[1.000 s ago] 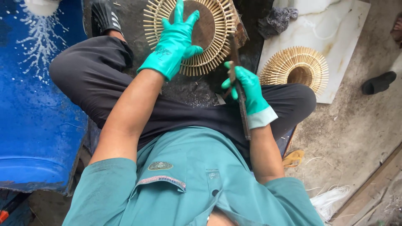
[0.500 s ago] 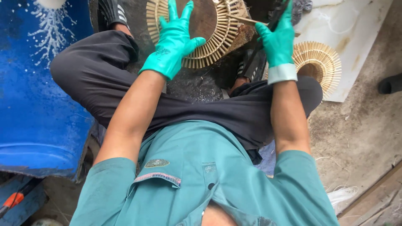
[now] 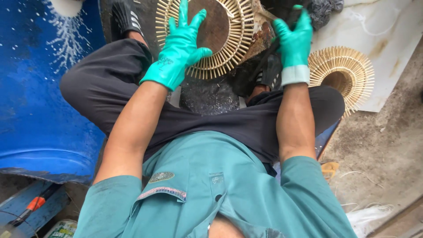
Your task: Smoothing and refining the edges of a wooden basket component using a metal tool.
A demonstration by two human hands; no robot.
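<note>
I sit with my knees apart, both hands in green rubber gloves. My left hand (image 3: 179, 49) lies flat, fingers spread, on a round bamboo-stick disc (image 3: 229, 39) with a brown wooden centre that rests on a dark block (image 3: 209, 94) between my legs. My right hand (image 3: 294, 39) is closed around the dark handle of a rusty-bladed knife (image 3: 262, 35), whose blade lies against the disc's right edge. The blade's tip is hidden behind the disc.
A second bamboo-stick disc (image 3: 341, 77) lies on a white board (image 3: 387, 48) at the right. A big blue barrel (image 3: 35, 101) stands close on the left. Black shoes (image 3: 125, 17) flank the block. Bare concrete floor (image 3: 383, 145) with scraps lies at the right.
My right hand rose from beside my knee to the disc's right edge, taking the knife with it. My left hand stayed pressed on the disc.
</note>
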